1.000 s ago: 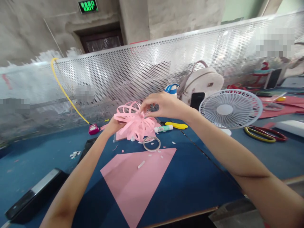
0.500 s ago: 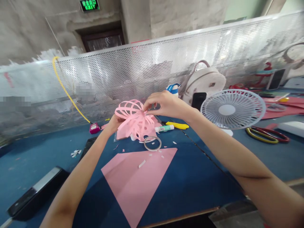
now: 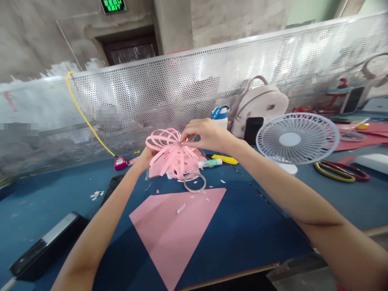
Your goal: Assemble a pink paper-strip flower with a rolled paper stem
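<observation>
A pink paper-strip ball (image 3: 174,151), made of looped strips, is held up between both hands above the table. My left hand (image 3: 148,157) is closed on its left side, with its fingers mostly hidden behind the strips. My right hand (image 3: 201,133) pinches the gathered point at the top centre of the strips. Just below the ball lies a roll of tape (image 3: 195,191), near a glue stick (image 3: 210,163). A large pink paper sheet (image 3: 178,234) is flat on the blue table in front, with small white scraps on it.
Beyond the right arm stand a white fan (image 3: 290,139), a phone (image 3: 254,130), a backpack (image 3: 263,105) and scissors (image 3: 335,173). A yellow cutter (image 3: 224,159) lies by the right wrist. At left are a magenta tape measure (image 3: 120,163) and a black device (image 3: 50,246). A perforated metal panel (image 3: 136,93) closes off the back.
My right hand has shifted slightly left and down, its fingertips pressing onto the middle of the paper strips. The left hand keeps its hold almost unmoved.
</observation>
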A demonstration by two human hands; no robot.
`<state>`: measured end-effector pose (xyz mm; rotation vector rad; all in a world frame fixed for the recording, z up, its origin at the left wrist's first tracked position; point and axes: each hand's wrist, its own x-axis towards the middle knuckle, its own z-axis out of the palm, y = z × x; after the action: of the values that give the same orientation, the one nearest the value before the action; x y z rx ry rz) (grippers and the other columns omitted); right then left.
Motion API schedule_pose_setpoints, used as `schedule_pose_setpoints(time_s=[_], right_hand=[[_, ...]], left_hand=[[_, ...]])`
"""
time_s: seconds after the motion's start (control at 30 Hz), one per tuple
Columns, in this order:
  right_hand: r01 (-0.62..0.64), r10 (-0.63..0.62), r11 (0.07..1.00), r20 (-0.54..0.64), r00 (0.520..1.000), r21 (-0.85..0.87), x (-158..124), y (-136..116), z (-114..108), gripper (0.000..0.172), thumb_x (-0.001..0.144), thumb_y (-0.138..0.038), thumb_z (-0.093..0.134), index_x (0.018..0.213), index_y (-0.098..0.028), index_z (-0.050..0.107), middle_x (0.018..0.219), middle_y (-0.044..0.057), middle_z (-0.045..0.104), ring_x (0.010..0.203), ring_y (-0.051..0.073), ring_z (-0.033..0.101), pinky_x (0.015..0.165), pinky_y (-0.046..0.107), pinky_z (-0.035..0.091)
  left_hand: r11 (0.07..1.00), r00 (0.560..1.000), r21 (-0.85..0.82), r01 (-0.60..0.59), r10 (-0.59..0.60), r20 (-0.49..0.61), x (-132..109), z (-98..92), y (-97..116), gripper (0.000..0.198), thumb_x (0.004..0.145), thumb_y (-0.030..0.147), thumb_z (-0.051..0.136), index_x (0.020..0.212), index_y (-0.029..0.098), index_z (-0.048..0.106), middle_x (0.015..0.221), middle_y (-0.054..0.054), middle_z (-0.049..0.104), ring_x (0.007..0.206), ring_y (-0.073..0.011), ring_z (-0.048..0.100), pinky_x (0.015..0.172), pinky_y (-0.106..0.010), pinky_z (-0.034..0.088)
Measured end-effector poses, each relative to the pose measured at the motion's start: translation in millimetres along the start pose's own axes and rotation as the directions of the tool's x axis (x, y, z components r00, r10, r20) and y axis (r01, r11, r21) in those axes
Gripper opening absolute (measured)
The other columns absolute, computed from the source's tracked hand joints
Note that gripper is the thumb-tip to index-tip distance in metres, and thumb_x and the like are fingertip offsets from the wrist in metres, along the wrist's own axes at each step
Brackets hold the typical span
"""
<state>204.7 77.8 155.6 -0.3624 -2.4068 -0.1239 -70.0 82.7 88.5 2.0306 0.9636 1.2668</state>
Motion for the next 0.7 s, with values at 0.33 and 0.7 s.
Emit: schedule_pose_setpoints(time_s=[0.33,0.7], right_hand=[[0.012,-0.013,1.0,-0.076,0.997,-0.006,-2.8,0.1,-8.1,0.011,0.091,-0.019,0.062,0.087,-0.018,0.073,0.084,0.003,0.073,0.08,0.017,0.061,0.074,0.03,0.045],[0.002,-0.006,0.999,-0.083,0.997,-0.041,-1.8,-0.4,-10.7,0.012,0.091,-0.018,0.061,0.087,-0.019,0.072,0.086,0.004,0.073,0.082,0.017,0.06,0.076,0.031,0.045]], left_hand=[[0.99,0.998,0.138,0.029,-0.036,0.052,-3.4,-7.1,4.1,0.041,0.068,0.051,0.082,0.071,0.011,0.074,0.063,-0.007,0.072,0.066,-0.0242,0.07,0.06,-0.031,0.058],[0.946,0.979,0.321,0.034,-0.096,0.178,-4.8,-7.6,1.1,0.039,0.07,0.047,0.079,0.09,0.013,0.077,0.092,-0.012,0.078,0.094,-0.0303,0.071,0.093,-0.044,0.057]])
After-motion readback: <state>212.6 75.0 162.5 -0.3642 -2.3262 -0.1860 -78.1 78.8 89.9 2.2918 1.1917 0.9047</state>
